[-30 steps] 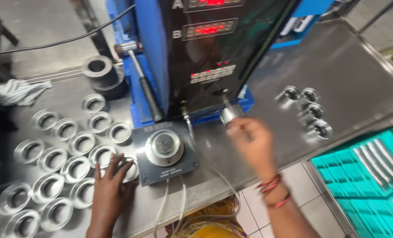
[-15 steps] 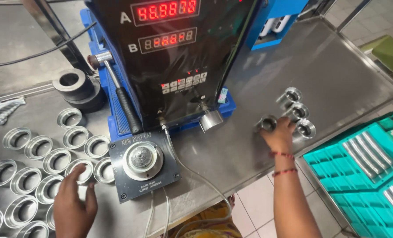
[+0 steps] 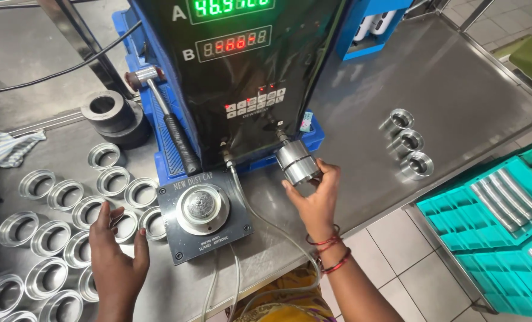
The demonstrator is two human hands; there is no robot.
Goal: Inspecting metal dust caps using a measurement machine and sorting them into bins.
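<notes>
My right hand (image 3: 315, 195) grips a shiny metal cylinder (image 3: 296, 163) that sits on a probe hanging by a cable from the black gauge box (image 3: 248, 71). My left hand (image 3: 114, 250) rests flat on the steel table (image 3: 367, 149), fingers spread, touching the nearest metal rings (image 3: 125, 225) of a group at the left. Between my hands lies a dark square gauge plate (image 3: 203, 214) with a round metal stud in its middle. The top display on the box glows green, the lower one red.
Three more metal cylinders (image 3: 408, 142) stand on the table at right. A hammer (image 3: 167, 122) leans on the blue base. Black steel rings (image 3: 112, 116) lie at back left, a cloth (image 3: 6, 148) at far left. Teal crates (image 3: 504, 214) with metal rods stand at lower right.
My right hand came back from the cylinders at right with one and set it on the hanging probe. The top display turned from red to green. My left hand barely moved.
</notes>
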